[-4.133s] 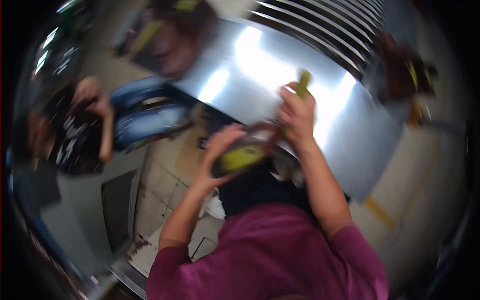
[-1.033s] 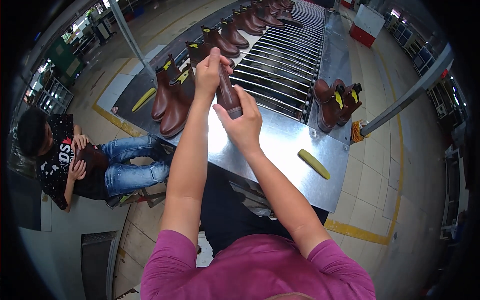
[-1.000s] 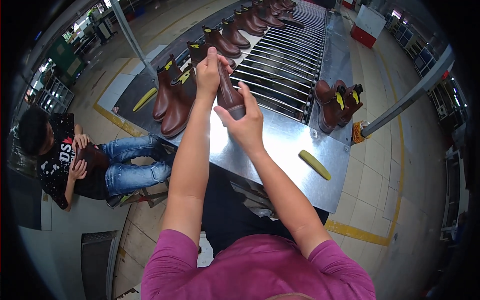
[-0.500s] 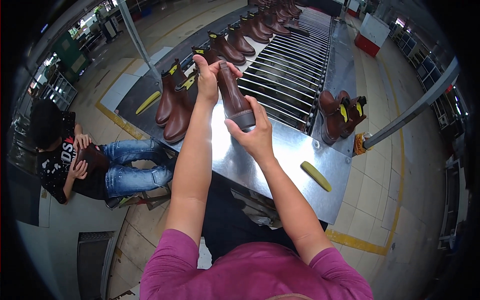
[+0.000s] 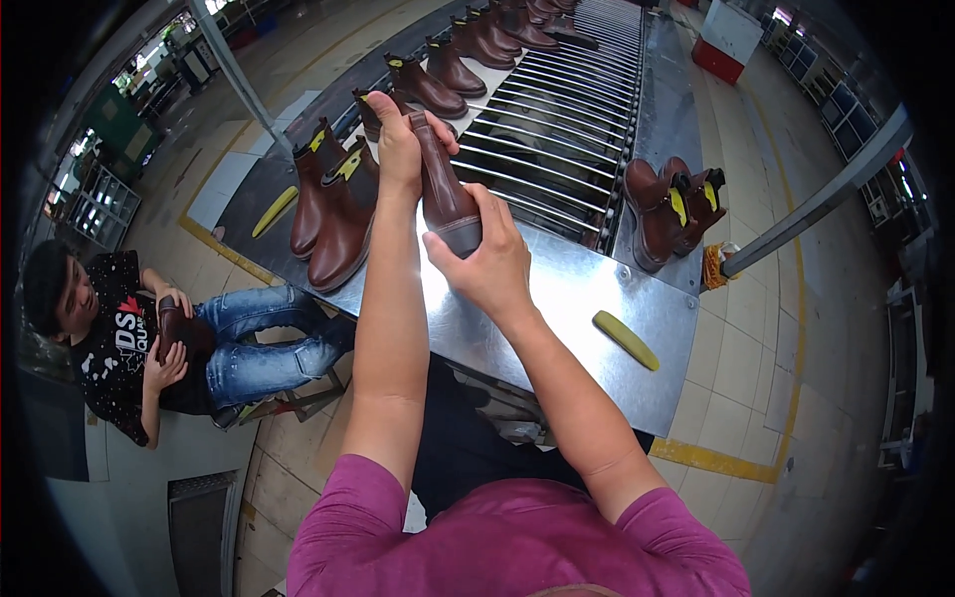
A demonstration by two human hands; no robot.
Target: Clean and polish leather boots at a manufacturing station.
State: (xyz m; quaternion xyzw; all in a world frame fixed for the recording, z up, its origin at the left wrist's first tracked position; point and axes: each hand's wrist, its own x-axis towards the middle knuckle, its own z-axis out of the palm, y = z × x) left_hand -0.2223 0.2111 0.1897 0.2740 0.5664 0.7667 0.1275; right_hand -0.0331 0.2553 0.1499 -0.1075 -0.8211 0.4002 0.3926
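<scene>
Brown boot held over metal table: heel gripped by right hand, fingers wrapped round; shaft top backed by left hand, finger closure partly hidden, can't be told. Both ends best kept supported, leather unpinched.

Held boot: 1. Near-left boots: 2. Right-side boots: 2. Yellow-green strips: 2, one left, one right. Far-row boots: overlapped, can't count.

Left grip held a brown boot near its top; right grip cupped the heel. Olive bar lay on metal table, paired boots right.
</scene>
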